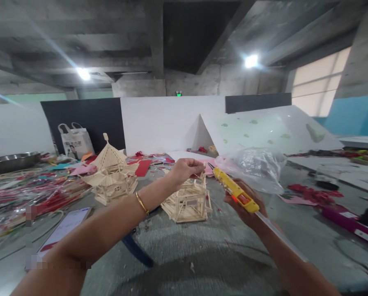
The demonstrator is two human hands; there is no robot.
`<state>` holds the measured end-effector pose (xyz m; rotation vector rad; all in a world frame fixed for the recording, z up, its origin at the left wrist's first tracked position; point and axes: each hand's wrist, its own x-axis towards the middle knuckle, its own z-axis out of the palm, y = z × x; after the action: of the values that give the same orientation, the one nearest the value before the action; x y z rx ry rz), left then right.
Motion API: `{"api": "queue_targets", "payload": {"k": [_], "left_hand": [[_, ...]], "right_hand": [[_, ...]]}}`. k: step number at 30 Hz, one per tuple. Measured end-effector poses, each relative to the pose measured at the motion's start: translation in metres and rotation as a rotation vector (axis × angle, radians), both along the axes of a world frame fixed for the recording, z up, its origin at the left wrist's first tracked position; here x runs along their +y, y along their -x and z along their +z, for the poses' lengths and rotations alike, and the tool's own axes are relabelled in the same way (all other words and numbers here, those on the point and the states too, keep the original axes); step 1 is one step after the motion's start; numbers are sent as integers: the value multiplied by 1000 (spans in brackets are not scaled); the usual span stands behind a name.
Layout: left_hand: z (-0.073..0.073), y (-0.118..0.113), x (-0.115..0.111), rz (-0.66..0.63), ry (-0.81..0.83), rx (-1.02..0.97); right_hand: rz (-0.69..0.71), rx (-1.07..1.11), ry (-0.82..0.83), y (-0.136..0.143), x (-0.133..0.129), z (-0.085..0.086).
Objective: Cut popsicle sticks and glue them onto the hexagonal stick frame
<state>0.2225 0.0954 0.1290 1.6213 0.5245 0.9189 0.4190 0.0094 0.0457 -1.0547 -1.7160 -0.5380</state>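
Note:
My right hand (248, 205) is closed round a yellow hot glue gun (233, 187), with a long translucent glue stick (279, 234) running out of its back end. The gun's dark nozzle points up and left, close to the fingertips of my left hand (187, 170). That hand is pinched on a small wooden stick (203, 169) above an open wooden-stick frame (190, 203). The frame stands on the grey table, partly hidden by my left wrist. To its left is a pavilion model (111, 176) of similar sticks with a pointed roof.
A phone (65, 228) and blue-handled pliers (137, 250) lie near my left arm. Plastic-wrapped material (33, 197) covers the left side. Crumpled clear plastic (254, 166) lies behind the glue gun. A purple power strip (350, 220) is at right, a metal bowl (13, 161) far left.

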Motion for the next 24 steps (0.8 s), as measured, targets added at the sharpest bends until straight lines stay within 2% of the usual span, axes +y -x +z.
{"api": "queue_targets", "payload": {"k": [9,24], "left_hand": [[-6,0,-1,-23,-4,-10],[-6,3,0,8,-10,-17]], "right_hand": [[-13,-46,3,3,-1,2],[-33,-89,-8,2,0,-1]]}}
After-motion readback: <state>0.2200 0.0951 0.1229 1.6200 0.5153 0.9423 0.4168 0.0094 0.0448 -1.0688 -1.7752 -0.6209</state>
